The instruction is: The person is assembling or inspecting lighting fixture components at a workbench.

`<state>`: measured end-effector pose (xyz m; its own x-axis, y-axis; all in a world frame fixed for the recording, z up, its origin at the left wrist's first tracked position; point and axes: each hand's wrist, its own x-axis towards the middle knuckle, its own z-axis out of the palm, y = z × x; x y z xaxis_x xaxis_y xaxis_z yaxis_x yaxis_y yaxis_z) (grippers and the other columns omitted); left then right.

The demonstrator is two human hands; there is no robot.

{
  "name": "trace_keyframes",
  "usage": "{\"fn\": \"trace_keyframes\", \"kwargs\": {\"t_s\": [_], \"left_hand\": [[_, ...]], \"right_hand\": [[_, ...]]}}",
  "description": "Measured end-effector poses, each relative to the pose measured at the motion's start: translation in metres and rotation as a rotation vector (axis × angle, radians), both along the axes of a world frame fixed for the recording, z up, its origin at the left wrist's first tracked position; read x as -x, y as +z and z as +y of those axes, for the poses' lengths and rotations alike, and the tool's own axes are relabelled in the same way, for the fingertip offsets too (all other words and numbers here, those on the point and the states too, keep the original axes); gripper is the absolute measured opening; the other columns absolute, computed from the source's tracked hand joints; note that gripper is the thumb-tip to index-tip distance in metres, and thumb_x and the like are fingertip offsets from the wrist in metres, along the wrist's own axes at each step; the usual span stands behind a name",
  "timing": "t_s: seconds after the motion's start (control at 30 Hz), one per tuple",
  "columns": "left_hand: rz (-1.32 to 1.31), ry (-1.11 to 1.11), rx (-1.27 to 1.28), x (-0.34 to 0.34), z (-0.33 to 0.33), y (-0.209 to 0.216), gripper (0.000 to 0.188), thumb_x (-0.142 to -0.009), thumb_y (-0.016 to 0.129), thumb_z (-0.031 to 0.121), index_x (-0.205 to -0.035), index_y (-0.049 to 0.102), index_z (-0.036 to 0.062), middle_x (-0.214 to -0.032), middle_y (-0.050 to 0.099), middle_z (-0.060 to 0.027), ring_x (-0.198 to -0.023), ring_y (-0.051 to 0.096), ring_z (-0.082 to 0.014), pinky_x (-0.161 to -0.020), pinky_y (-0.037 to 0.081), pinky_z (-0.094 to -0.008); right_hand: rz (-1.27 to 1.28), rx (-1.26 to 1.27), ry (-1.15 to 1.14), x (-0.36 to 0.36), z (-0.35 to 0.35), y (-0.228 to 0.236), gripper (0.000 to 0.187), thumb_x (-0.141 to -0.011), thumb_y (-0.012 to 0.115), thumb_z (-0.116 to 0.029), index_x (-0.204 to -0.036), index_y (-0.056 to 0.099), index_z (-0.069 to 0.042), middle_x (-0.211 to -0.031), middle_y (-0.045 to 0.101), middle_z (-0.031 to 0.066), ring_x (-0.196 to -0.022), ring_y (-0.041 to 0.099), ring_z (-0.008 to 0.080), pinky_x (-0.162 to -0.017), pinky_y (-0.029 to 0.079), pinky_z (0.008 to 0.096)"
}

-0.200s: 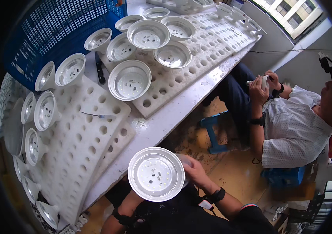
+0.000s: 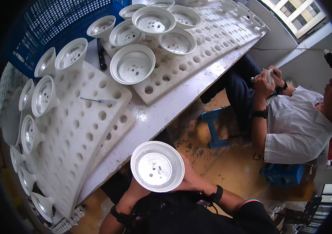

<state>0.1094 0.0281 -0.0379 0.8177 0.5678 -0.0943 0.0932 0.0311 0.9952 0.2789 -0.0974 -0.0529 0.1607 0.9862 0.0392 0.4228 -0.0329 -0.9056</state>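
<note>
Lamp cup [image 2: 157, 167], white-rimmed and silvery inside, sits in the air between my two hands, in front of my body and just off the near edge of the white bench [image 2: 149, 116]. Its wide mouth faces up toward my head, so its axis, mouth to neck, runs nearly along my line of sight; the neck is hidden beneath. My right hand [image 2: 187, 174] lies against the cup's right side, grasping it, with the fingertips out of sight behind the wall. My left hand [image 2: 138, 190] comes in under the lower-left rim; its fingers are covered, and I cannot tell whether they clasp the neck or only prop it. Both hands are at the cup, neither clearly nearer. Ahead and to my left, past the bench edge, lies the holed foam board [image 2: 72, 134], on my left hand's side; a thin-shafted tool [image 2: 101, 101] rests on it, and similar cups [image 2: 44, 96] stand along its far left side, mouths tilted.
</note>
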Motion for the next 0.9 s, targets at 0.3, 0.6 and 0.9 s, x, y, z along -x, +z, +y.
{"fn": "trace_keyframes", "kwargs": {"t_s": [0.3,0.6,0.9], "left_hand": [[0.214,0.07,0.099,-0.001,-0.024,-0.014,0.041,-0.074,0.076,0.006,-0.111,0.06,0.0012,-0.104,0.067,-0.0098,-0.098,0.065,-0.0214,-0.085,0.051,-0.0336],[0.54,-0.128,-0.222,0.028,-0.012,0.019,0.042,-0.072,0.076,0.019,-0.107,0.058,0.0034,-0.09,0.067,-0.0216,-0.087,0.065,-0.0402,-0.075,0.053,-0.0448],[0.532,-0.21,-0.265,0.02,-0.015,0.029,0.034,-0.074,0.072,0.026,-0.096,0.056,0.0052,-0.078,0.066,-0.0212,-0.078,0.065,-0.0416,-0.07,0.052,-0.0492]], "right_hand": [[-0.081,0.155,0.13,0.022,-0.01,-0.008,0.103,-0.063,0.08,-0.049,-0.142,0.032,-0.001,-0.146,0.029,0.0233,-0.135,0.029,0.0396,-0.109,0.026,0.0493],[0.538,0.069,0.018,-0.028,0.003,0.064,0.111,-0.069,0.072,-0.055,-0.15,0.017,-0.002,-0.154,0.017,0.0169,-0.145,0.013,0.0291,-0.115,0.016,0.0436],[0.277,0.036,0.312,-0.005,0.01,0.051,0.107,-0.071,0.067,-0.065,-0.15,0.021,-0.01,-0.155,0.011,0.0215,-0.143,0.013,0.0394,-0.112,0.017,0.0514]]}}
